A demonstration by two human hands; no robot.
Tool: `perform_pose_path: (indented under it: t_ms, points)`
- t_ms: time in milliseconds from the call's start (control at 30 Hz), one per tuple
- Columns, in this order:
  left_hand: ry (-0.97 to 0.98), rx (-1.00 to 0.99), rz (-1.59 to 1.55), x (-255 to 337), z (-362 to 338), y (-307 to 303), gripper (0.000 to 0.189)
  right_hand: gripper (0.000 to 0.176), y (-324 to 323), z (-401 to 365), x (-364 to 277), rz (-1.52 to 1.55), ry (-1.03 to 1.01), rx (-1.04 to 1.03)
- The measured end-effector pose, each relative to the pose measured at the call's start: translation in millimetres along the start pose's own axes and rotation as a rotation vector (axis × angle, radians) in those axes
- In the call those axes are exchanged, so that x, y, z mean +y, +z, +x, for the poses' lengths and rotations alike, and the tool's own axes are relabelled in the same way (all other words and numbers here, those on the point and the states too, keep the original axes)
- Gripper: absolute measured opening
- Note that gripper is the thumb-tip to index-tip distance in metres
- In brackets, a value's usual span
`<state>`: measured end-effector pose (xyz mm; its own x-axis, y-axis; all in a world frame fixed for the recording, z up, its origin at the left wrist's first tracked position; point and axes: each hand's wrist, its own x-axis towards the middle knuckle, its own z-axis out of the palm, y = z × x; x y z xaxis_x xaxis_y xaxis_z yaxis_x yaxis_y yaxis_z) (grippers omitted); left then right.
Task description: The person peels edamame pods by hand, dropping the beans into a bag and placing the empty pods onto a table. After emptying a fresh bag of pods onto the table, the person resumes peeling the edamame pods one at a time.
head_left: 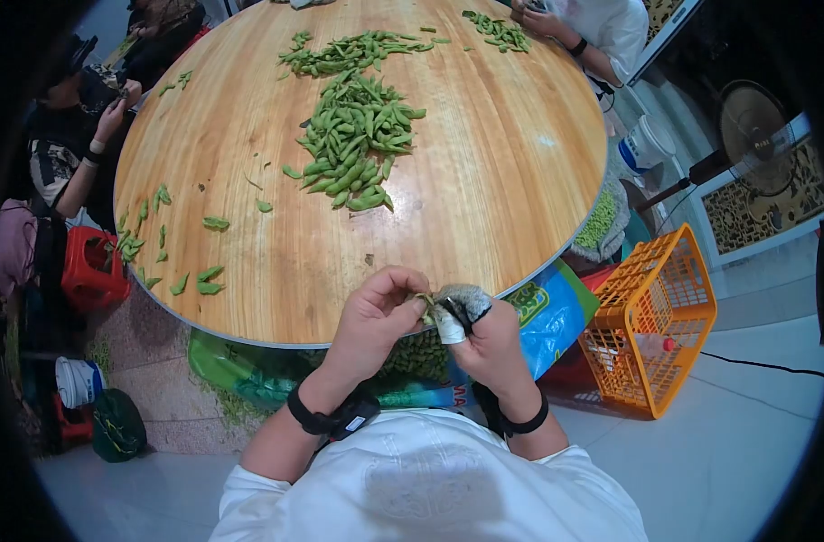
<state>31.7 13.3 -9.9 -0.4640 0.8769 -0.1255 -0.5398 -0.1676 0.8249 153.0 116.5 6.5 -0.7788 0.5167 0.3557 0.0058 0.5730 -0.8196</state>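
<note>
At the near edge of the round table, my left hand (376, 316) pinches a green edamame pod (427, 312) between thumb and fingertips. Meeting it from the other side is my right hand (489, 339), closed on the same pod, with a white wrap on the thumb and grey cloth over some fingers. Both hands partly cover the pod. Beneath them, an opened blue and green bag (557, 312) holds a mass of small green pieces, partly hidden by my arms. Beyond my hands lies a large heap of edamame pods (358, 135).
Loose pods (210, 280) lie on the left of the wooden table (484, 181). An orange crate (647, 325), a sack of green beans (600, 221) and a fan (755, 135) stand at right. Other people sit around the table; one person's hand (540, 20) is near a smaller pod pile.
</note>
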Motion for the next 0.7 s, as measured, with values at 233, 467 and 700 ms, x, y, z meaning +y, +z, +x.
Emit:
perform_pose_path:
  t_ms: [233, 467, 700]
  points:
    - [-0.158, -0.011, -0.093, -1, -3, 3, 0.015, 0.017, -2, -4, 2, 0.02, -0.045, 0.113]
    - [-0.17, -0.029, -0.137, -3, -5, 3, 0.014, 0.015, 0, -5, -2, -0.022, -0.075, 0.122]
    - [-0.153, 0.031, -0.017, -1, -12, 11, 0.011, 0.017, 1, -12, 1, 0.062, 0.032, 0.081]
